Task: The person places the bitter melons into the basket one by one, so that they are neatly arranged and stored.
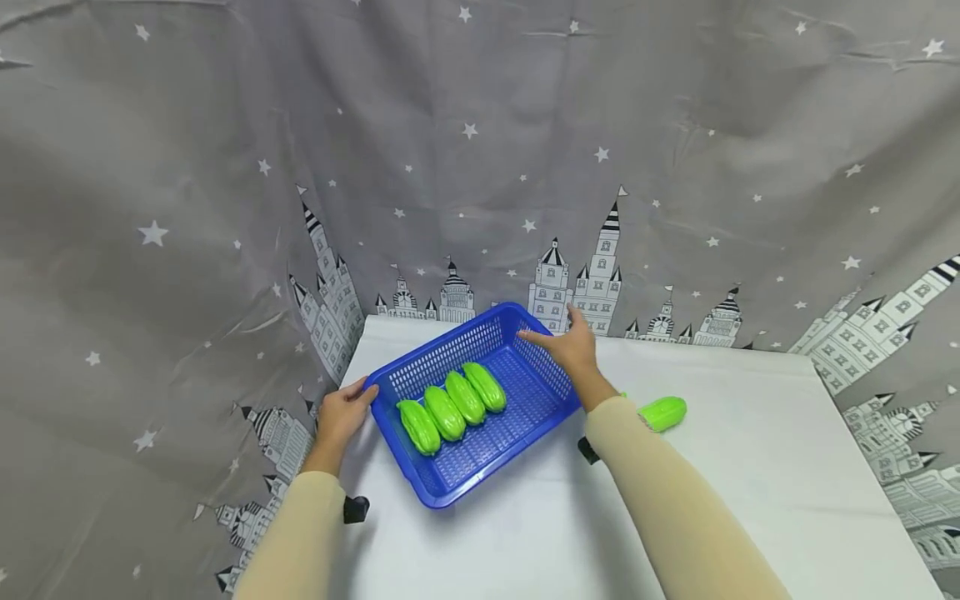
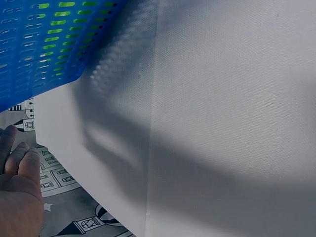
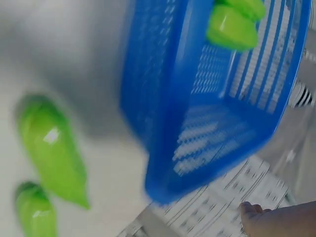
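A blue plastic basket (image 1: pixel 525 400) with slotted walls appears at the centre of the head view, turned at an angle above the white table. Several glossy green, long ribbed vegetables (image 1: pixel 444 412) lie side by side in its left half. My left hand (image 1: pixel 343 414) grips the left end of the rim, thumb on top; its other fingers are partly hidden there. My right hand (image 1: pixel 572 346) is by the far right end, thumb and fingers spread. In the right wrist view, that hand (image 3: pixel 276 219) appears apart from the basket.
Two more green vegetables (image 3: pixel 52 148) lie on the white tabletop (image 1: pixel 750 467), right of the basket. My right forearm partly covers them in the head view. A grey curtain (image 1: pixel 465 167) printed with stars and castles hangs behind the table and along its sides.
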`<state>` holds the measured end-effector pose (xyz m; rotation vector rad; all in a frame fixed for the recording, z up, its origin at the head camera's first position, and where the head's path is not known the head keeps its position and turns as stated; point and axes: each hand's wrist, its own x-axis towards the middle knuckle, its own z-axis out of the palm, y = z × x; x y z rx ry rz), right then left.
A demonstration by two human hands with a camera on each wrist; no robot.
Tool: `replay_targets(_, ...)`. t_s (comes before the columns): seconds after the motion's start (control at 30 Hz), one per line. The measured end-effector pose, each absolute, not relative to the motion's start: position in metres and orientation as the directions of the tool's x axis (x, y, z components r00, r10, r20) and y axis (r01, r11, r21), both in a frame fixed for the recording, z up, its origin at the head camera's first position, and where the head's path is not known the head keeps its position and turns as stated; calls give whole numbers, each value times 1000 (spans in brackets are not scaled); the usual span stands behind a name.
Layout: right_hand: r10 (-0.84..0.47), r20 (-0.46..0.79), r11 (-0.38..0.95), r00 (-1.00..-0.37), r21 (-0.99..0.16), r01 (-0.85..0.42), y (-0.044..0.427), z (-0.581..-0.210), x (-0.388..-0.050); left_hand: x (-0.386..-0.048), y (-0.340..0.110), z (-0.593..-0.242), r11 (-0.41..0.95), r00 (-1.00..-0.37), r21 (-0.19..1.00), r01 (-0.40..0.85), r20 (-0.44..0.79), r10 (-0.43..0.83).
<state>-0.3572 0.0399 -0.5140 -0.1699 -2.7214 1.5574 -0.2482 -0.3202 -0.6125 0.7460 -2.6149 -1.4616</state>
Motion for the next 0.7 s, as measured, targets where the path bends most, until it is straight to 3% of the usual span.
replay_targets(0.33, 253, -77, 482, -965, -854, 194, 104, -509, -339, -250, -322, -611, 436, -870, 801, -410, -201, -449)
replay_targets(0.7, 376, -139, 428, -916, -851, 305, 137, -538, -310, -251, -318, -612, 419, -865, 801, -428, -229, -447)
